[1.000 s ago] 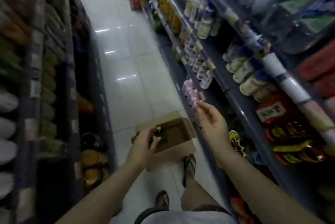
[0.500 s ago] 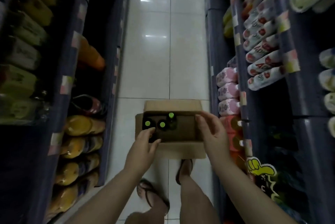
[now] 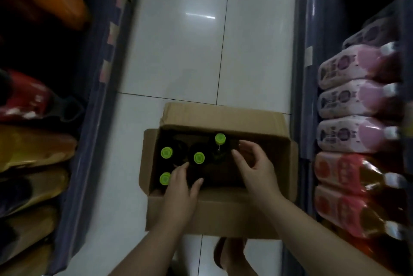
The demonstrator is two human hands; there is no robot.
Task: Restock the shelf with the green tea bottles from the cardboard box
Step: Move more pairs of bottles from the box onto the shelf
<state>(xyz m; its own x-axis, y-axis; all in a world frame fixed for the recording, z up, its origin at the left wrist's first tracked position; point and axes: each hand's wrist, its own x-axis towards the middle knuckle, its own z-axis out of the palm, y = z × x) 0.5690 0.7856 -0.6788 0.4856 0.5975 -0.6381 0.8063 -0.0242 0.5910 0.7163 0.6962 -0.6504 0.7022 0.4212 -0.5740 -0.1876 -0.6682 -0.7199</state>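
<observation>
On white floor tiles [image 3: 178,52] between shelves sits the cardboard box [image 3: 223,119].

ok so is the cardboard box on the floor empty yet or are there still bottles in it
Not empty. The cardboard box stands open, and four green caps show in its left half, so at least four bottles remain. Its right half looks bare.
</observation>
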